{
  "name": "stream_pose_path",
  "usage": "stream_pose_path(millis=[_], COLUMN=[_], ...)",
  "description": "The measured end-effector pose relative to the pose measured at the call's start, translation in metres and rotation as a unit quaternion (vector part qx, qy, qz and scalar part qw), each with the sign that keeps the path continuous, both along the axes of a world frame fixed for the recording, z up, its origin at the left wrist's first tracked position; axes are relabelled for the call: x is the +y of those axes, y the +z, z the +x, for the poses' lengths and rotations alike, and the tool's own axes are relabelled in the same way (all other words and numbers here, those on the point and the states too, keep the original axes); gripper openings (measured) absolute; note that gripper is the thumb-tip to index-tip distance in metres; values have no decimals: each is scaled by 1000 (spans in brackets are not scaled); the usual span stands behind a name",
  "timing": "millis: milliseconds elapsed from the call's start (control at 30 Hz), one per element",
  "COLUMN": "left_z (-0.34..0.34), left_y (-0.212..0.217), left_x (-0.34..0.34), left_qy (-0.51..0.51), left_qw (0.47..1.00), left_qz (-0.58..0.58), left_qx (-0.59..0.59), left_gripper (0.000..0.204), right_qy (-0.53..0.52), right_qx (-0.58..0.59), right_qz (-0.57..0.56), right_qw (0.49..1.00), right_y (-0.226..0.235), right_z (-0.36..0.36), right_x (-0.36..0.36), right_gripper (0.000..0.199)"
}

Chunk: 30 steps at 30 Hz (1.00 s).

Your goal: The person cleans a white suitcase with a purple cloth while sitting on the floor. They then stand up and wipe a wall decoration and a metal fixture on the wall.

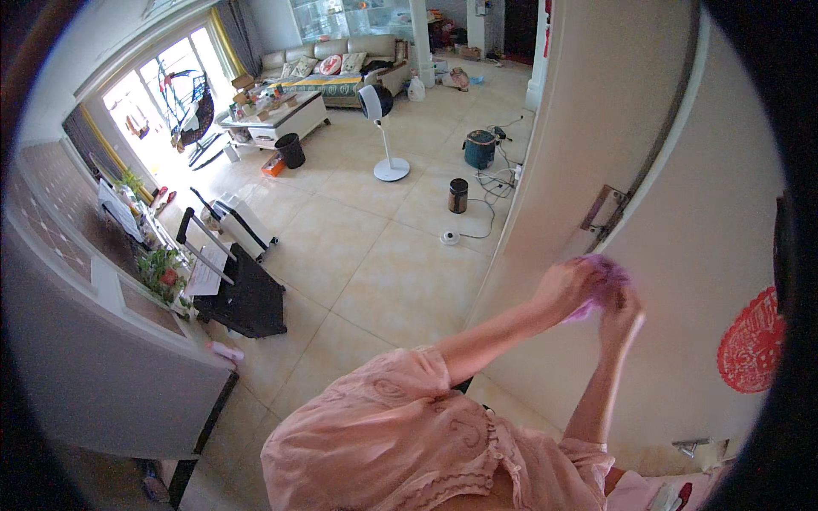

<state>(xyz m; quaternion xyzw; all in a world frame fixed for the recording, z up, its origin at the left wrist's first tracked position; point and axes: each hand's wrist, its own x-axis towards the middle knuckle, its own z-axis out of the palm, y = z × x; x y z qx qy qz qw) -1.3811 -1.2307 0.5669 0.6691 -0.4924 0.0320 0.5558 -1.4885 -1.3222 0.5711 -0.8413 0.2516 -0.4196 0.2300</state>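
Both hands are raised in front of the door (682,281), meeting just below the metal hinge (603,209) on its edge. Between them is a purple cloth (607,279), bunched into a soft wad with no clear long axis; only its upper and right side shows, the rest being hidden behind the knuckles. The left hand (569,285) is closed over the cloth from the side away from the door face, its fingers curled tight around the wad. The right hand (622,313) comes up from below, forearm near vertical, fingers pinched narrow on the lower edge of the same cloth. So the cloth lies within both grips at once, neither hand nearer than the other, and it sits just off the door surface; whether it touches the panel I cannot tell. The door face stands to the right of the hands, the hinge above them, and a red paper cutting (750,345) is stuck on the door well to the right and lower. Away from the door, across the tiled floor (366,255), stand a white fan (379,128), a dark canister (458,195) and a black suitcase (243,294), all well apart from the hands.
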Motion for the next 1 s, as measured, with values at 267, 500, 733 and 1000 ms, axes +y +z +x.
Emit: stream_pose_path(millis=[267,500,733,1000], left_z=[-11,-6,-17,-27], left_y=[20,-50,-35,20], left_x=[-33,-32,-39,-62], left_qy=[-37,-119,-106,-147], left_qw=[991,991,991,981], left_qz=[-78,-13,-39,-111], left_qx=[-104,-55,-67,-59], left_gripper=[17,13,13,10], right_qy=[-66,1,-50,-109], right_qx=[-128,-135,-17,-134], right_qz=[-21,130,53,36], right_qw=[989,982,997,984], right_y=[18,-48,-37,-9], right_z=[-11,-22,-41,-59], right_x=[-26,-16,-37,-68], right_gripper=[19,14,24,18])
